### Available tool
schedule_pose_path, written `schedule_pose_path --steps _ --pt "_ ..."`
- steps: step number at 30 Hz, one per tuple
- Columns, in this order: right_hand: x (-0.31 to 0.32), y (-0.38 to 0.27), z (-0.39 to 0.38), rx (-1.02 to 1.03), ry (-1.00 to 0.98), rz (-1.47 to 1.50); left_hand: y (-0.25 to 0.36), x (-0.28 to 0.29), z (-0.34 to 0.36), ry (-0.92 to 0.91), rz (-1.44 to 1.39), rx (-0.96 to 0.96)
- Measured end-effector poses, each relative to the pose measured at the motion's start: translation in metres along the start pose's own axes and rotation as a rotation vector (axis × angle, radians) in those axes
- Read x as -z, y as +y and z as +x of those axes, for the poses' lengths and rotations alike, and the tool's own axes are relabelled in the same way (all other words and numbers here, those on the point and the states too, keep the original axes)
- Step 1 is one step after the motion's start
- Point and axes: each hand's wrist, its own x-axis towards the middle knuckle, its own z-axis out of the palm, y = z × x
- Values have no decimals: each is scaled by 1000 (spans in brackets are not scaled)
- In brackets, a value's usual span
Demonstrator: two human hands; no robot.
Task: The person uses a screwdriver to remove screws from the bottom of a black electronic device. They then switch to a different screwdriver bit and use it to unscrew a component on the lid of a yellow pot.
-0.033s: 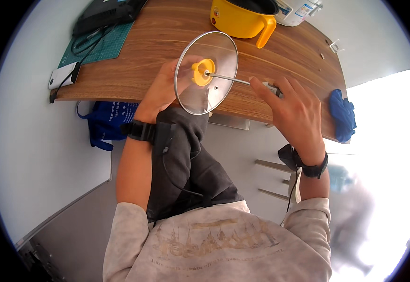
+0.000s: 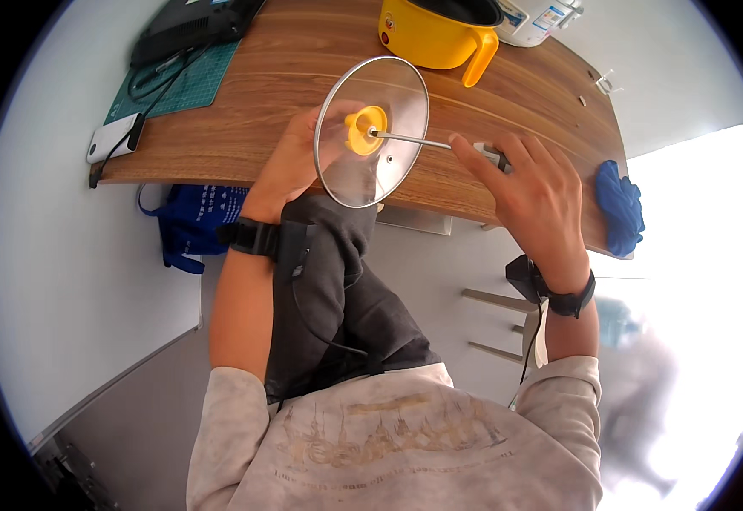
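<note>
Upright above the desk's front edge is a round glass lid (image 2: 395,89) with a metal rim and a small vent hole. My left hand (image 2: 296,157) is closed on the lid's yellow knob (image 2: 359,136), which shows through the glass; some fingers are seen only through it. From the right, a screwdriver (image 2: 416,140) runs level, its tip at the metal screw in the lid's centre. My right hand (image 2: 540,192) grips its handle, mostly covered by the fingers.
Behind the lid on the wooden desk (image 2: 278,60) stand a yellow electric pot (image 2: 431,38) and a white appliance (image 2: 529,21). A black device (image 2: 192,34) and green cutting mat (image 2: 197,85) lie far left, near a white box (image 2: 116,139). Blue cloth (image 2: 619,209) hangs over the right edge.
Almost nothing differs. My right hand and wrist sit very slightly higher; the lid and the screwdriver tip keep their contact.
</note>
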Motion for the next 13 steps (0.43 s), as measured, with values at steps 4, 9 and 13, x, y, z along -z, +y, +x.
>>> schedule_pose_path --steps 4,9,13 --pt "-6 -3 -7 -79 -7 89 -1 4 3 -37 69 30" --pt "-7 -38 -31 -604 -72 914 2 -2 0 -1 35 -3" --pt "-1 -50 -34 -980 -458 1551 -11 6 4 -34 44 10"
